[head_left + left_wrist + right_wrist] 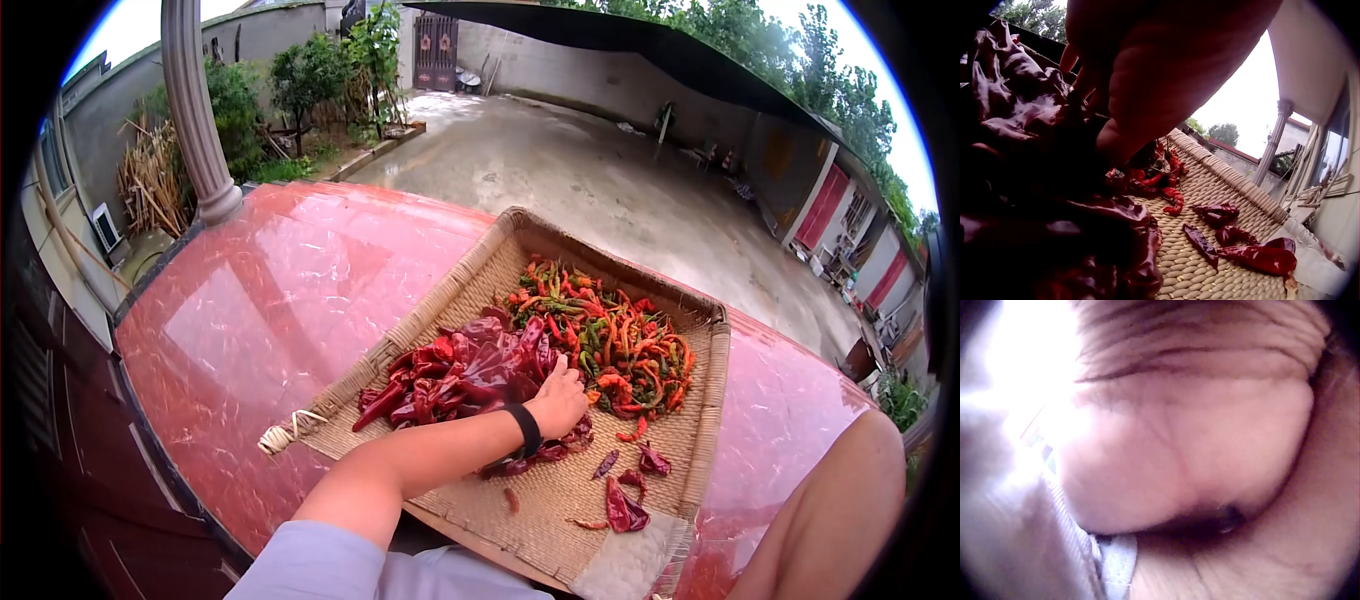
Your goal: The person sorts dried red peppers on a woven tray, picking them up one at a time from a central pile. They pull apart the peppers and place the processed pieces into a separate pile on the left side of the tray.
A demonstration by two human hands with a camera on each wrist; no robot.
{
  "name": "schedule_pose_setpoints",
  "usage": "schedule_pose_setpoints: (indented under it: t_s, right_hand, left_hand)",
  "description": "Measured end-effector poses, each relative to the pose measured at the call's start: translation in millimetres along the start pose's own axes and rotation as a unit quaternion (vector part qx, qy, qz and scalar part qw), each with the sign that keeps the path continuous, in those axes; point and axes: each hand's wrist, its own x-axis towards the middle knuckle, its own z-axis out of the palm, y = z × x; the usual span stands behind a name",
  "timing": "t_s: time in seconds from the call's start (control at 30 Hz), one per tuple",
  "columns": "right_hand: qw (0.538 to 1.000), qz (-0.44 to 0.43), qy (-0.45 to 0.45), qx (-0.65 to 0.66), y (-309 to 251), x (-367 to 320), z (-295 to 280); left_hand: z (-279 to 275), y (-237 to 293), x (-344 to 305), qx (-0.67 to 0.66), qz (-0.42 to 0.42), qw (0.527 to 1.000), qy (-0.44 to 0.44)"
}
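My left hand [560, 400], with a black band at its wrist, rests on the right side of a heap of large dark red dried peppers [455, 375]. Bright red, orange and green small chilies [620, 340] lie just beyond it. In the left wrist view the hand [1147, 75] hangs over the wrinkled peppers [1022, 106], thumb and fingers apart; dark shadow hides what lies under the palm. The right hand is outside the head view; the right wrist view has only blurred close skin and pale cloth, its fingers not distinguishable.
A shallow woven tray [705, 420] holds both heaps, with a few loose dried peppers [627, 505] near its lower right corner. Under it is a glossy red surface [270, 290]. A bent knee [850, 490] is at the right; a fluted column [190, 110] stands back left.
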Motion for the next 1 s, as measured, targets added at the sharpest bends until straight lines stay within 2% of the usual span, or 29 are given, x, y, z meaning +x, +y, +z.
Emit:
schedule_pose_setpoints:
  t_s: [0.1,0.17,0.27,0.3,0.4,0.57,0.6,0.7,0.73,0.83,0.9,0.93,0.97,1.0]
  right_hand:
    - [0.993,-0.094,0.041,0.052,-41.7,-20.2,-50.4]
    - [0.971,-0.223,0.033,0.083,-87.8,-43.2,-99.3]
    - [0.879,-0.468,-0.044,0.083,-154.8,-75.6,-158.4]
    - [0.841,-0.528,-0.081,0.079,-175.9,-82.5,-169.9]
    - [0.766,-0.618,-0.165,0.065,-224.9,-98.9,-174.9]
    - [0.737,-0.644,-0.187,0.077,-244.0,-104.3,-159.3]
    - [0.732,-0.649,-0.188,0.082,-246.5,-104.3,-157.9]
    - [0.719,-0.661,-0.184,0.110,-249.9,-104.6,-154.2]
    - [0.713,-0.666,-0.179,0.127,-250.3,-105.1,-153.7]
    - [0.678,-0.684,-0.152,0.221,-247.4,-109.1,-157.4]
    - [0.646,-0.683,-0.091,0.330,-232.2,-114.8,-160.5]
    - [0.653,-0.658,-0.038,0.373,-218.5,-117.2,-158.2]
    - [0.697,-0.599,0.035,0.392,-199.0,-122.4,-151.4]
    - [0.790,-0.477,0.145,0.356,-173.9,-124.9,-133.7]
  left_hand:
    - [-1.9,3.5,-2.2,0.016,0.004,1.000,0.010]
    - [-3.5,2.8,-10.8,0.011,-0.004,0.999,0.045]
    - [3.8,-5.4,-16.3,0.024,0.027,0.995,0.093]
    - [-9.0,-7.6,-19.1,0.021,0.031,0.998,0.051]
    - [-13.2,-11.4,-25.9,-0.025,0.011,0.997,0.069]
    - [-14.3,-18.4,-37.4,-0.164,-0.071,0.954,0.242]
    - [-27.2,-19.4,-44.8,-0.163,-0.093,0.951,0.244]
    - [-52.3,-16.7,-57.3,-0.322,-0.137,0.903,0.249]
    - [-58.4,-14.8,-62.0,-0.341,-0.129,0.886,0.286]
    - [-73.9,-5.9,-70.0,-0.502,-0.117,0.791,0.331]
    - [-78.9,2.4,-77.8,-0.637,-0.128,0.712,0.265]
    - [-79.0,6.3,-79.5,-0.691,-0.135,0.668,0.242]
    - [-78.6,10.7,-81.7,-0.740,-0.142,0.620,0.217]
    - [-77.3,16.6,-84.8,-0.777,-0.138,0.578,0.205]
